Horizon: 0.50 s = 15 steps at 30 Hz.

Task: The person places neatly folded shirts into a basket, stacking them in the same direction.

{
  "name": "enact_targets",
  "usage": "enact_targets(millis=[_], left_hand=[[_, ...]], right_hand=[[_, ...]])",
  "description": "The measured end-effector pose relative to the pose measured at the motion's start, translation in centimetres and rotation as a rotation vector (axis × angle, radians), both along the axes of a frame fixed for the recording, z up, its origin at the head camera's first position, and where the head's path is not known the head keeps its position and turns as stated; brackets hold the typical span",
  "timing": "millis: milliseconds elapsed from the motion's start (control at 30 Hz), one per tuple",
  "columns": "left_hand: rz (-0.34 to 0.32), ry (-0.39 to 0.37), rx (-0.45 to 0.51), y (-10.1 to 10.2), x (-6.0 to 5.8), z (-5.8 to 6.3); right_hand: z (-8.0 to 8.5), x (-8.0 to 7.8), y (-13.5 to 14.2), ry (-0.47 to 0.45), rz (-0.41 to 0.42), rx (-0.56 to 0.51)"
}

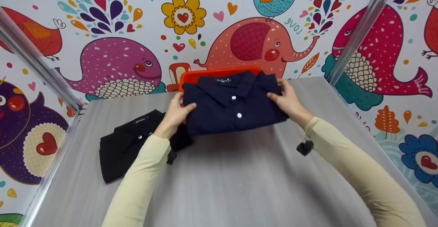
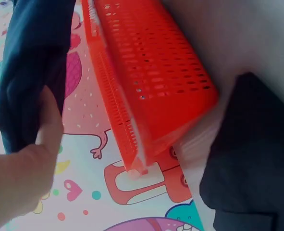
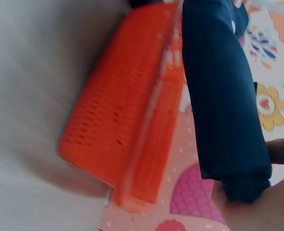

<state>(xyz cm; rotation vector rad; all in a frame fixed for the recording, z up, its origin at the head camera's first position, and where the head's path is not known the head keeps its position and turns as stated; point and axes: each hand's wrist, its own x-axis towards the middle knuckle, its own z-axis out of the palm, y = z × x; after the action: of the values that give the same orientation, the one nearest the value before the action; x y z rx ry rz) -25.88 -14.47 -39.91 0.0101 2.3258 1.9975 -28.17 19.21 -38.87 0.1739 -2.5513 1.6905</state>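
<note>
A folded navy shirt [image 1: 219, 110] with a collar and white buttons is held up between both hands, in front of and above the orange-red basket [image 1: 191, 76]. My left hand [image 1: 176, 114] pinches its left side, thumb in front. At the opposite side my right hand [image 1: 287, 102] grips the edge, thumb on the front face. Both wrist views show the navy shirt [image 2: 31, 72] raised apart from the perforated basket [image 3: 117, 91]. The shirt hides most of the basket in the head view.
A folded black shirt [image 1: 119, 145] lies on the grey table [image 1: 239, 186] at the left, partly behind the left forearm. Behind the basket stands a wall [image 1: 133, 18] printed with cartoon animals. Metal posts [image 1: 362, 32] rise at the table's far corners.
</note>
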Motion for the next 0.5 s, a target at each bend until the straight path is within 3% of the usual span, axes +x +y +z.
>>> enact_targets(millis=[233,500], left_hand=[[0.048,-0.082,0.223,1.0,-2.1,1.3],[0.06,-0.049,0.23,1.7,-4.2,1.8]], right_hand=[[1.1,-3.5,-0.8,0.017,-0.048,0.095],[1.5,-5.8,-2.1,0.005,-0.086,0.243]])
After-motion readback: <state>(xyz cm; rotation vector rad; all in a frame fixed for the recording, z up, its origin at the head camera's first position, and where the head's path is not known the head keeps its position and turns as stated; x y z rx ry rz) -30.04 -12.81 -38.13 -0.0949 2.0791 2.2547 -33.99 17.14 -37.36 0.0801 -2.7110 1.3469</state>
